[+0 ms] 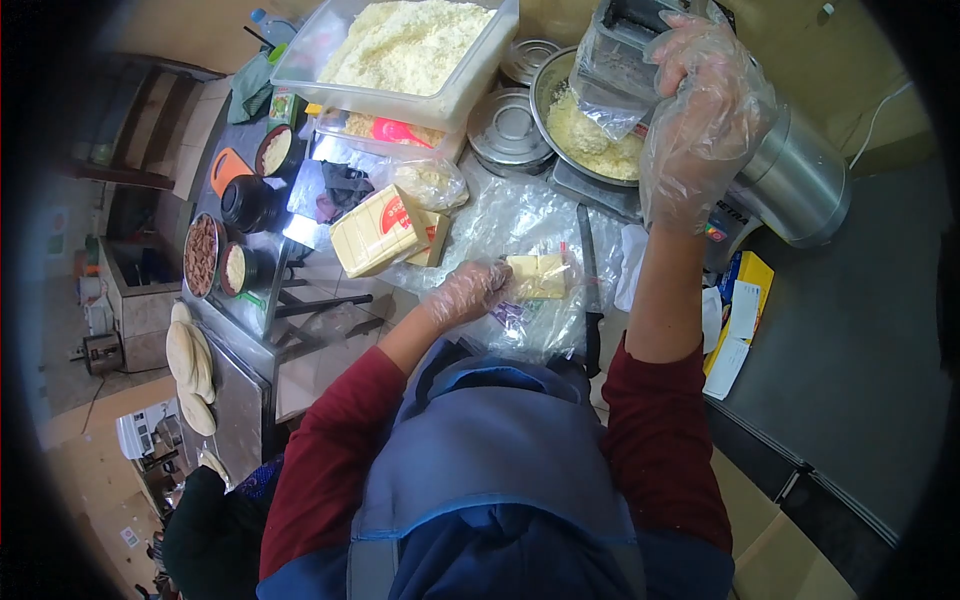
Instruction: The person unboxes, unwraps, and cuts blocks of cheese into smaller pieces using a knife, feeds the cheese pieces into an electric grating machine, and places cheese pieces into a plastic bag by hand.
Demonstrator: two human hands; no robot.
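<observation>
My left hand (468, 294), in a clear plastic glove, has its fingers closed at the left end of a cut piece of pale yellow cheese (540, 276), which lies on a clear plastic sheet (480, 225). A long knife (588, 260) lies just right of the cheese. My right hand (705, 115), also gloved, is raised at the top of an electric grater (790, 180), its fingers curled by the hopper; the handle there is mostly hidden. Below the grater's outlet, a metal bowl (542, 92) holds grated cheese (600, 150).
A big clear tub (455, 105) of grated cheese stands at the back. Wrapped cheese blocks (378, 235) are left of the plastic sheet. Bowls, flatbreads (190, 360) and a tray (240, 420) sit farther left. A yellow box (755, 285) lies right. A person's dark sleeve (205, 530) shows lower left.
</observation>
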